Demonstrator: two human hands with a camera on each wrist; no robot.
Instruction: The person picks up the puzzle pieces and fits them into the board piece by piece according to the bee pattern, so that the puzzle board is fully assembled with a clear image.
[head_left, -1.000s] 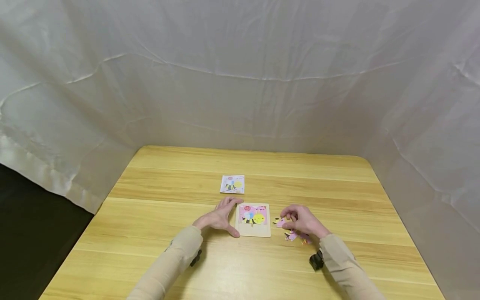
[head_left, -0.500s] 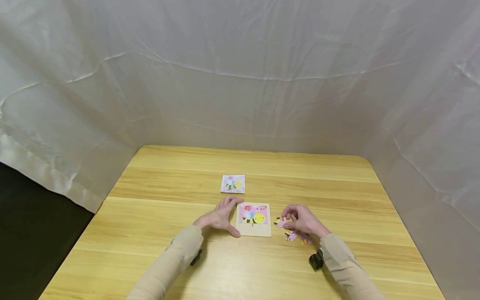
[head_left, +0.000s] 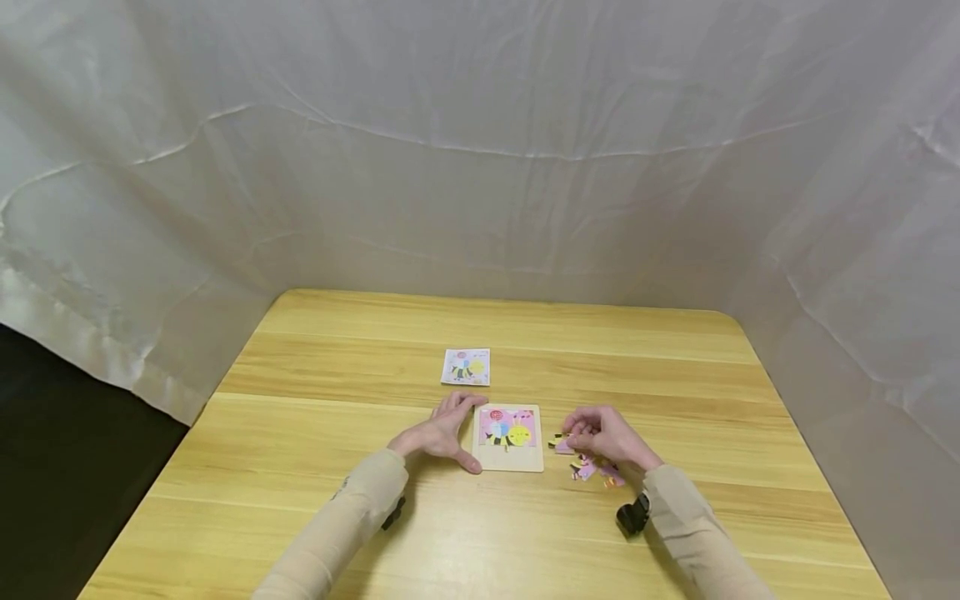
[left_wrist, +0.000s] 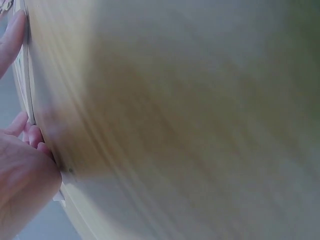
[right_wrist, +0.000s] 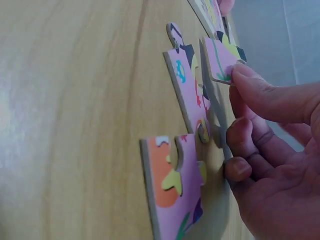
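Note:
A wooden puzzle board [head_left: 508,460] with a pink bee picture lies at the table's middle. My left hand [head_left: 444,433] lies flat against the board's left edge, fingers straight, thumb at the near corner; in the left wrist view the fingers [left_wrist: 15,35] touch the board's edge [left_wrist: 26,85]. Right of the board, my right hand [head_left: 583,437] pinches a pink puzzle piece [head_left: 561,446] standing on its edge on the table. The right wrist view shows the thumb [right_wrist: 265,95] on that piece [right_wrist: 219,59]. Two more loose pieces [right_wrist: 186,85] [right_wrist: 175,185] lie beside it.
A small picture card [head_left: 466,367] of the same bee lies behind the board. Loose pink pieces [head_left: 592,472] sit under my right wrist. The wooden table [head_left: 480,533] is ringed by white cloth walls [head_left: 480,167], with a dark gap at left.
My right hand has drawn its fingers a little closer over the pinched piece. The left hand and the board have stayed still.

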